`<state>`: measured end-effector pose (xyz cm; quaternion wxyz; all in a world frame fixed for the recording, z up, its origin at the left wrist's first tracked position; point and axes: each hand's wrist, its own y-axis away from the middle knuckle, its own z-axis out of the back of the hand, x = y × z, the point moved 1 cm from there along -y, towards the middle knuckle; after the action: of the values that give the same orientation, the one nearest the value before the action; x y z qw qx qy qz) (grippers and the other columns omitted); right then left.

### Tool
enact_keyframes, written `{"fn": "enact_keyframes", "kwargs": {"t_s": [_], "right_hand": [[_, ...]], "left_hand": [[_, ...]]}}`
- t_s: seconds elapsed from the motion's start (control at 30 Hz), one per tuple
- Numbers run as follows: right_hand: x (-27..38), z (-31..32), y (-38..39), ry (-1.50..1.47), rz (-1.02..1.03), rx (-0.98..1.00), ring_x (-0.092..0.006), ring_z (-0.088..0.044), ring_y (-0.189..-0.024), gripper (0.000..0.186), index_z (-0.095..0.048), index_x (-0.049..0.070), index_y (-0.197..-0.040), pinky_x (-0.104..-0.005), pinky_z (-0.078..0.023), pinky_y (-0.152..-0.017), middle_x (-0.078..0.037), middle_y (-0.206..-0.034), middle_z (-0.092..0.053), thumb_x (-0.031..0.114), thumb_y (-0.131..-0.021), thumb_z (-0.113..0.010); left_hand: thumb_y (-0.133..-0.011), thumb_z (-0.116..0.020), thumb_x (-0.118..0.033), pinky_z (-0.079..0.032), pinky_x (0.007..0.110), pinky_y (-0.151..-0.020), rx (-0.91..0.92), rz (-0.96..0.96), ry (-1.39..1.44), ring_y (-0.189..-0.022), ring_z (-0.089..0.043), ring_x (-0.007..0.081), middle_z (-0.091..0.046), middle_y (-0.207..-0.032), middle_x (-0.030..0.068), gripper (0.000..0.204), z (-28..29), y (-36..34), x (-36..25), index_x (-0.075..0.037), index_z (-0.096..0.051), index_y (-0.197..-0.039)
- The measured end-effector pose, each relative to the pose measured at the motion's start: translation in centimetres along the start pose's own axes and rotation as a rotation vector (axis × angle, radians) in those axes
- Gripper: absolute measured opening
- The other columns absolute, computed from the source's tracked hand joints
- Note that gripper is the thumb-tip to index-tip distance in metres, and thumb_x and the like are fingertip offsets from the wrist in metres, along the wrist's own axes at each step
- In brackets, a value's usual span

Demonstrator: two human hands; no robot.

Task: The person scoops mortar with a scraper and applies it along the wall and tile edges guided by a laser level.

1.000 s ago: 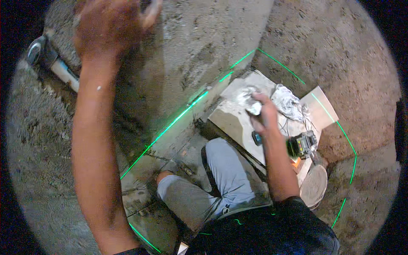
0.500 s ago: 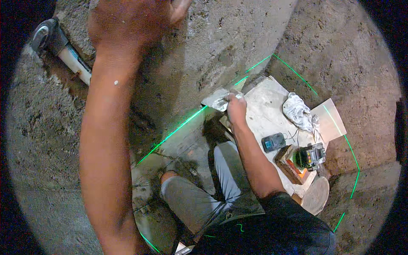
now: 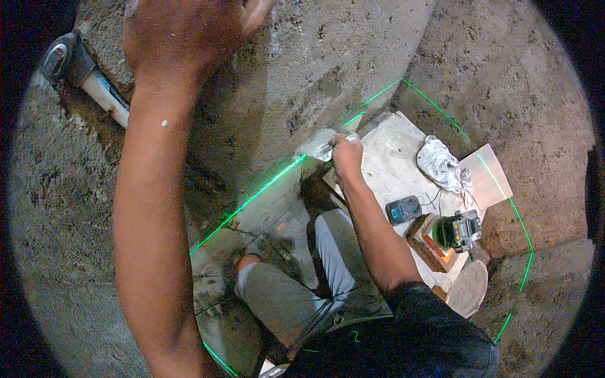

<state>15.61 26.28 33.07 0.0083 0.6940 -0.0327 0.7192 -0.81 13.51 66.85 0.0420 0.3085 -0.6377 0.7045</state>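
- The trowel (image 3: 318, 146), a pale flat blade smeared with mortar, lies against the foot of the wall (image 3: 328, 57), right where the green laser line (image 3: 265, 189) meets it.
- The right hand (image 3: 346, 154) has its fingers curled tight round the trowel's handle, knuckles up, the blade sticking out to its left.
- The left hand (image 3: 179, 38) is up high against the wall, near the top of the view; the thumb juts out to the right, but whether the other fingers are spread or bent cannot be told.
- Just beside the right hand, a pale board (image 3: 394, 160) lies on the floor.
- On the board sit a crumpled white rag (image 3: 441, 165) and a small dark battery pack (image 3: 403, 210), apart from each other.
- A laser level (image 3: 459, 232) stands on a wooden block (image 3: 428, 244) at the board's near corner.
- A round lid (image 3: 467, 290) lies just below the block.
- Far left, well apart from everything else, an angle grinder (image 3: 75, 66) rests on the rough ground.
- The person's knees in grey trousers (image 3: 296, 296) are bent below the right forearm.
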Motion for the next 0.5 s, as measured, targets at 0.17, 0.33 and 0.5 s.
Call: {"fn": "enact_keyframes", "kwargs": {"t_s": [0.17, 0.33, 0.5], "right_hand": [[0.6, -1.1, 0.8, -0.026, 0.136, -0.085, -0.0246, -0.062, -0.075, 0.016, -0.062, -0.004, -0.096, -0.0381, -0.049, -0.071, -0.013, -0.084, -0.068, 0.010, -0.088, -0.060], [1.3, -0.8, 1.3, 0.057, 0.085, -0.064, -0.0191, -0.059, -0.069, 0.015, -0.062, -0.002, -0.098, -0.0350, -0.047, -0.064, -0.010, -0.080, -0.066, 0.010, -0.088, -0.060], [1.8, -0.9, 1.2, 0.110, 0.140, -0.081, -0.0205, -0.060, -0.071, 0.016, -0.061, -0.002, -0.098, -0.0367, -0.047, -0.065, -0.011, -0.081, -0.066, 0.010, -0.088, -0.058]], "left_hand": [[-0.068, -0.081, -0.018, -0.026, 0.052, -0.118, 0.005, 0.006, 0.024, -0.132, -0.045, 0.0333, -0.055, -0.132, 0.0149, 0.044, 0.1, 0.0, 0.0, -0.007, -0.063, -0.107], [-0.069, -0.080, -0.019, -0.026, 0.051, -0.118, -0.005, 0.002, 0.013, -0.132, -0.044, 0.0332, -0.055, -0.131, 0.0149, 0.043, 0.0, 0.1, 0.1, -0.007, -0.063, -0.107], [-0.071, -0.079, -0.021, -0.026, 0.051, -0.118, -0.035, -0.010, 0.015, -0.132, -0.045, 0.0327, -0.056, -0.131, 0.0148, 0.042, -0.2, 0.1, 0.3, -0.006, -0.063, -0.106]]}}
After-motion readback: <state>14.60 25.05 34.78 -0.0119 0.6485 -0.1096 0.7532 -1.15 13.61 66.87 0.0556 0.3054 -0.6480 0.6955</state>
